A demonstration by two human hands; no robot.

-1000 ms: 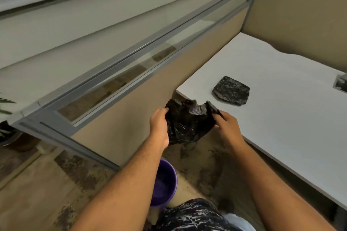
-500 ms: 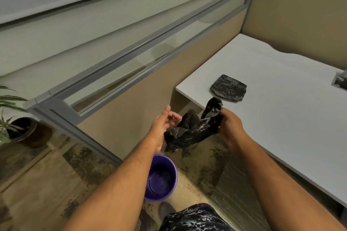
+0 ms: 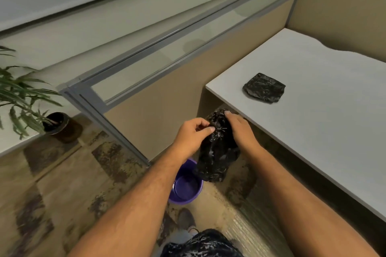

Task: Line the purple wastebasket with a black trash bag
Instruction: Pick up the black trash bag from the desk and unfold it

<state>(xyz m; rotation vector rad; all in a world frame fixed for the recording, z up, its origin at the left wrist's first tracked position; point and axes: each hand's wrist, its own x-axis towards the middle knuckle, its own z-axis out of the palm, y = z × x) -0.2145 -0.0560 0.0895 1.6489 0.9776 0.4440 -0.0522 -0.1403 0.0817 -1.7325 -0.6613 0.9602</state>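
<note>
A crumpled black trash bag [image 3: 217, 152] hangs in the air between both hands. My left hand [image 3: 192, 135] pinches its upper left edge with thumb and fingers. My right hand [image 3: 240, 129] grips its top right side. The bag's lower end dangles over the purple wastebasket [image 3: 186, 188], which stands upright on the floor below my hands, its far rim partly hidden by my left forearm and the bag. Its inside looks bare.
A second folded black bag [image 3: 264, 87] lies on the white desk [image 3: 323, 110] to the right. A beige cubicle partition [image 3: 158, 110] with a glass strip runs behind the basket. A potted plant [image 3: 27, 98] stands at left. My shoe [image 3: 187, 219] is just below the basket.
My left hand, open and off the bag half a second ago, now pinches it again. The bag has turned to hang lengthwise above the basket. The view has tilted down and left.
</note>
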